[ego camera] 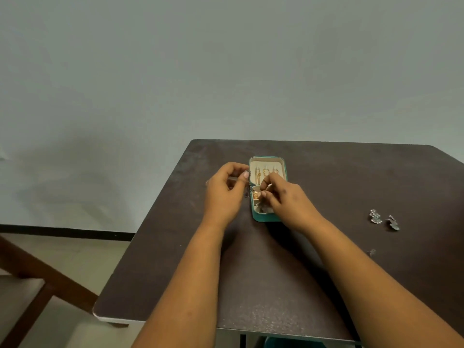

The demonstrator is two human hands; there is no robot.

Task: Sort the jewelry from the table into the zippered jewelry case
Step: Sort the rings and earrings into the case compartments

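A small teal zippered jewelry case (261,217) lies open on the dark table (276,285). Its cream lid holds gold earrings (262,172), and gold pieces (256,195) sit in a near compartment. My left hand (224,192) hovers at the case's left edge, fingers curled, thumb and forefinger pinched near the lid; what it pinches is too small to tell. My right hand (283,197) reaches over the lower half of the case, its fingertips pinching something small inside. Two silver earrings (375,217) (393,222) lie on the table at the right.
A tiny silver piece (372,252) lies nearer me on the right. A wooden chair (27,280) stands left of the table, over a pale floor. A plain wall rises behind the table's far edge.
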